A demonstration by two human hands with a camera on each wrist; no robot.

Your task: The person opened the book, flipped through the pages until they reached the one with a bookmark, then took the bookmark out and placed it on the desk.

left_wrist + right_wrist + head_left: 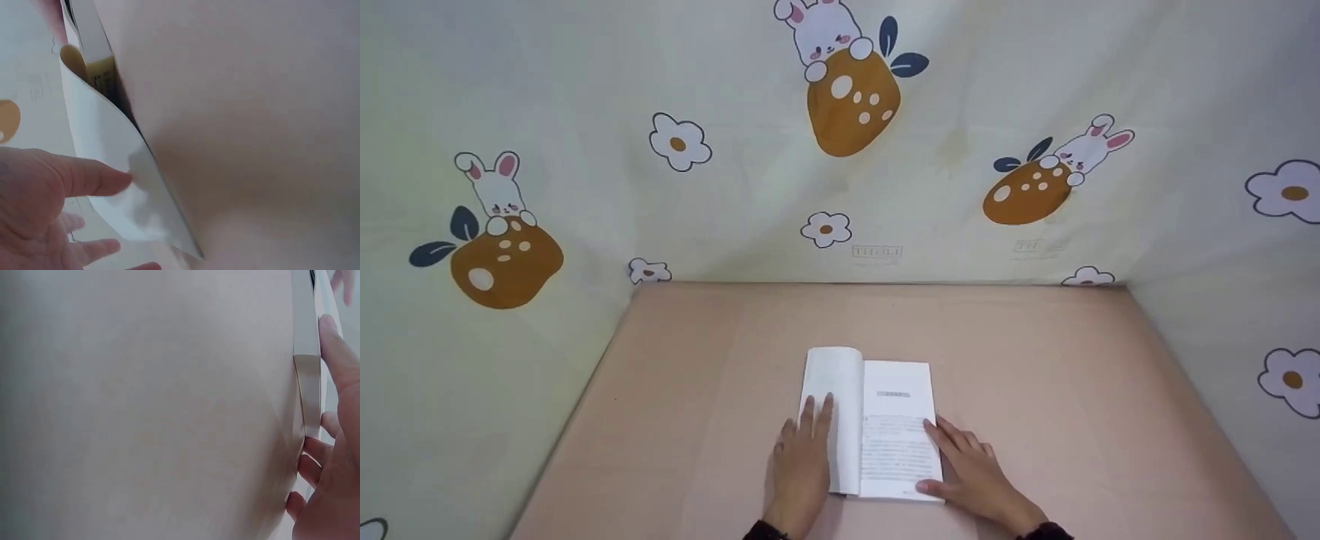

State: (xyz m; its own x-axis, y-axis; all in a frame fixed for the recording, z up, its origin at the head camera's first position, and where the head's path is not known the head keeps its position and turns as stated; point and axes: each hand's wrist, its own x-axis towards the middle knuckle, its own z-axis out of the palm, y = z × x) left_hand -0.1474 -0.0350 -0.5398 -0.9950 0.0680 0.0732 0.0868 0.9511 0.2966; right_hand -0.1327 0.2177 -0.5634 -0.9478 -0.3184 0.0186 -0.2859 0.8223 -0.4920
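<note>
An open book lies on the table, its right page printed with lines of text under a small grey heading. A blank white leaf or cover curves up on its left side. My left hand rests on that leaf with its fingers extended; in the left wrist view the thumb lies against the white sheet. My right hand is at the book's right edge. Its thumb and index fingertip touch the page, while the other fingers lie beside the page block, near the tabletop.
The table has a plain pinkish-tan covering. Behind it and along both sides hangs a pale cloth printed with rabbits, orange-brown fruits and white flowers. Dark sleeve cuffs show at the wrists.
</note>
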